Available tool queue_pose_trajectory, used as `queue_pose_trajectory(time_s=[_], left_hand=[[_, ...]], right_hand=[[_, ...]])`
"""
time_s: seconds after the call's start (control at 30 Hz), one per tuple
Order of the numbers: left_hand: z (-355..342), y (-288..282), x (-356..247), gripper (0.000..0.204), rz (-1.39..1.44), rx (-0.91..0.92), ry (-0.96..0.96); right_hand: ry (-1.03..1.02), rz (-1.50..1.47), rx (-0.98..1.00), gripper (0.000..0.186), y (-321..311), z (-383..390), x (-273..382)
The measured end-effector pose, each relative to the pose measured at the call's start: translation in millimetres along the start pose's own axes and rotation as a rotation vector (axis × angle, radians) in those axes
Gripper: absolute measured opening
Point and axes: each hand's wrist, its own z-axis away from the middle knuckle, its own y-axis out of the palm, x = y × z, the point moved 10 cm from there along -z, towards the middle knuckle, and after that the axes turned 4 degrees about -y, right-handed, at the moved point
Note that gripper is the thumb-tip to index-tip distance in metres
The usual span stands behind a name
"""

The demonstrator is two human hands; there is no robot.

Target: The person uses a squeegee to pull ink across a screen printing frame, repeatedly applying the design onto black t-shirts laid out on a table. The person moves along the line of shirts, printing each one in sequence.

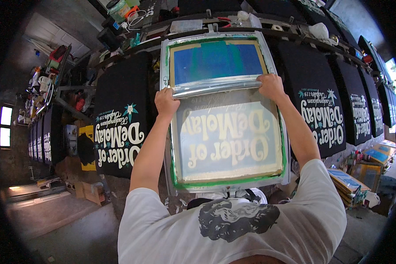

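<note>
1. A long silver bar (pixel 216 87) lies across a flat frame (pixel 269 53), a bit past its middle from the person.
2. The left hand (pixel 166 104) has its fingers curled in on the bar's left end. Some fingertips are tucked out of sight.
3. The right hand (pixel 271 87) is closed on the bar's right end. Its far fingers are hard to see.
4. The bar's long way runs from side to side, from one hand to the other. It tips a little, so its right end is farther from the person. The left hand is nearer to the body.
5. The frame's long way runs away from the person, so the bar goes across it.
6. Past the bar is a blue patch (pixel 193 66). On the near side is a pale window (pixel 231 170) with big letters.
7. Black cloths (pixel 119 88) with white letters lie on both sides.
</note>
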Motion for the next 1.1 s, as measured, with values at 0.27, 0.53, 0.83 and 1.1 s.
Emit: queue_pose_trajectory(time_s=[0.27, 0.53, 0.83, 1.1], left_hand=[[100, -56, -38, 0.018, 0.052, 0.036, -0.015], [262, -146, -95, 0.029, 0.170, 0.059, 0.022], [330, -159, -104, 0.034, 0.200, 0.090, 0.088], [260, -185, -117, 0.025, 0.149, 0.052, 0.061]], right_hand=[[-0.013, -0.041, 0.173, 0.031, 8, 101, 26], [-0.045, -0.155, -0.007, 0.030, -22, 301, 88], [-0.132, -0.113, -0.296, 0.040, -39, 370, 129], [-0.024, -0.168, 0.003, 0.031, -59, 333, 111]])
